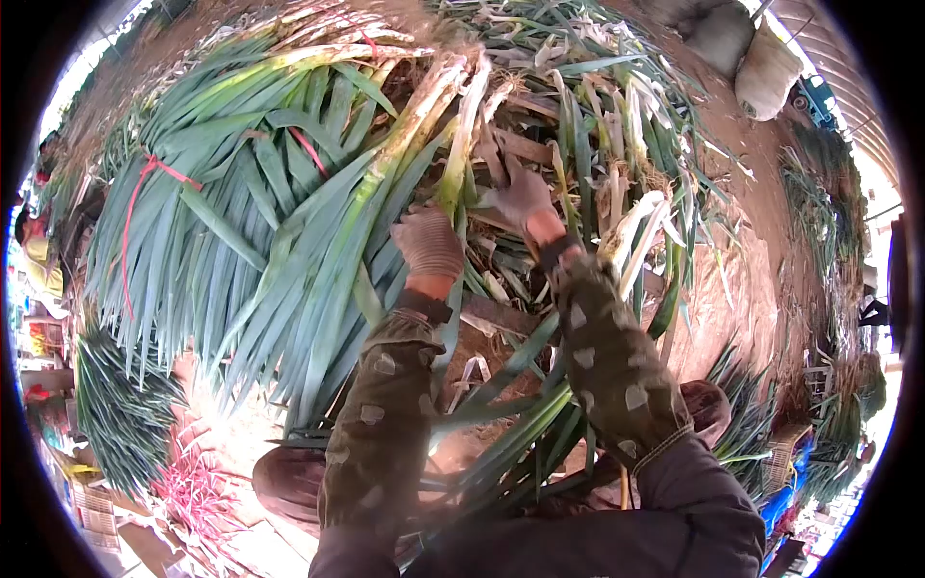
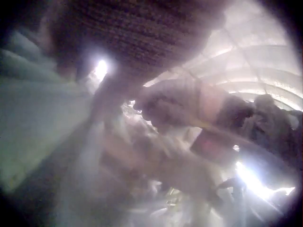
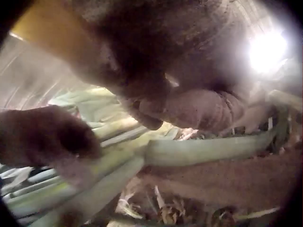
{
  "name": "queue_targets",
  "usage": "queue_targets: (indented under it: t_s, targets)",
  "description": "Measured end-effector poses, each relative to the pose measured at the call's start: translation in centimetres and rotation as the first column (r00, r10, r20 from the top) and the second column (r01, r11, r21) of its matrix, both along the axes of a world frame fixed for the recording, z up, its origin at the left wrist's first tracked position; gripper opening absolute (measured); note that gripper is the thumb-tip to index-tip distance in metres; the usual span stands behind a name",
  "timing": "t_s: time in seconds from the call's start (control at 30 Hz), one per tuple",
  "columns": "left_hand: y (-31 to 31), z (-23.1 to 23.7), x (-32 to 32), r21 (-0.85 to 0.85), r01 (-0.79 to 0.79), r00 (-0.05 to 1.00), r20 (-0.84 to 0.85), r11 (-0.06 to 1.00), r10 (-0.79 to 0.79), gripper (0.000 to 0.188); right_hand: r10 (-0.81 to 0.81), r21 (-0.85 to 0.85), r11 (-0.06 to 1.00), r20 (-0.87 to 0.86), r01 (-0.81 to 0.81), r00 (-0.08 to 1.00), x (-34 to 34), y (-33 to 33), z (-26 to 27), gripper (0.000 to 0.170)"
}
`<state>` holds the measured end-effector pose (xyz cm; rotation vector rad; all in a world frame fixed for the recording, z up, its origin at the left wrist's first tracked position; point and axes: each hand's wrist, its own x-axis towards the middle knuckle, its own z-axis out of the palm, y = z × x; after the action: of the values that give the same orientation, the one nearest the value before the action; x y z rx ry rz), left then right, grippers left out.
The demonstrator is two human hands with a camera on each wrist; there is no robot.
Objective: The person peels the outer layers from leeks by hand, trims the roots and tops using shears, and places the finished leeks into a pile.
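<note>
My gloved left hand [image 1: 427, 241] grips a leek [image 1: 457, 164] around its lower green part, with the pale root end pointing away from me. The right hand [image 1: 525, 199], also gloved, is just right of this stalk, fingers bent toward it. In the right wrist view, a broad green leaf [image 3: 208, 150] juts sideways from the stalk, just below the right hand's fingers [image 3: 199, 109]. I cannot tell whether those fingers pinch it. In the left wrist view the left hand's knitted glove [image 2: 132, 38] fills the top; the rest is blurred.
A big heap of leeks [image 1: 193, 231] with red ties [image 1: 145, 193] lies to the left. Loose leeks and peeled leaves [image 1: 617, 125] spread at the back right. Wooden slats [image 1: 496, 313] show beneath the hands. Red strips [image 1: 198, 486] lie at lower left; a pale sack [image 1: 768, 72] stands far right.
</note>
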<state>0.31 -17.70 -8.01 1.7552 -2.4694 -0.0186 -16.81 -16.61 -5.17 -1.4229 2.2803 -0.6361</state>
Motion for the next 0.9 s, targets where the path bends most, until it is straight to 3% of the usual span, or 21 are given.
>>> queue_targets:
  t_s: [0.13,0.27,0.37,0.4,0.43,0.47,0.53,0.63,0.7,0.9]
  targets:
    - [1.2,0.6,0.8,0.159,0.124,0.991,-0.069,0.979,-0.114,0.026,0.035,-0.066,0.997,0.058,-0.031,0.998,4.4,9.9,-1.1,0.075]
    - [2.4,1.7,1.5,0.198,0.125,0.986,-0.134,0.972,-0.099,0.022,0.109,-0.105,0.991,0.210,-0.088,0.972,8.3,18.0,-0.3,0.082]
    - [3.2,0.5,1.9,0.228,0.152,0.982,-0.144,0.962,-0.122,0.024,0.103,-0.073,0.993,0.164,-0.092,0.981,10.3,21.8,-0.5,0.082]
    - [3.2,-1.5,1.9,0.163,0.103,0.962,-0.268,0.981,-0.056,0.022,0.084,-0.003,0.996,0.156,-0.085,0.984,10.7,22.6,0.7,0.082]
    - [3.9,-1.4,2.2,0.190,0.106,0.964,-0.261,0.976,-0.054,0.021,0.065,0.066,0.995,0.147,-0.075,0.987,11.0,23.6,1.4,0.082]
    - [4.8,-1.5,2.6,0.218,0.110,0.966,-0.254,0.970,-0.052,0.021,0.100,-0.039,0.995,0.119,-0.096,0.988,11.2,24.9,-0.5,0.082]
    - [6.6,-1.7,2.7,0.221,0.090,0.981,-0.189,0.971,-0.048,0.022,0.095,0.061,0.993,0.099,-0.101,0.991,11.8,26.6,0.1,0.083]
    - [8.4,-2.2,3.4,0.257,0.088,0.965,-0.263,0.962,-0.018,0.024,0.062,0.151,0.985,0.129,-0.081,0.990,12.8,28.6,1.1,0.083]
    - [9.1,-2.3,3.4,0.227,0.081,0.967,-0.254,0.971,-0.021,0.024,0.053,0.131,0.988,0.176,-0.077,0.983,13.4,29.4,1.1,0.083]
    - [9.3,-3.5,3.9,0.169,0.118,0.960,-0.273,0.978,-0.069,0.027,0.067,0.292,0.952,0.084,-0.088,0.994,13.5,28.2,2.4,0.085]
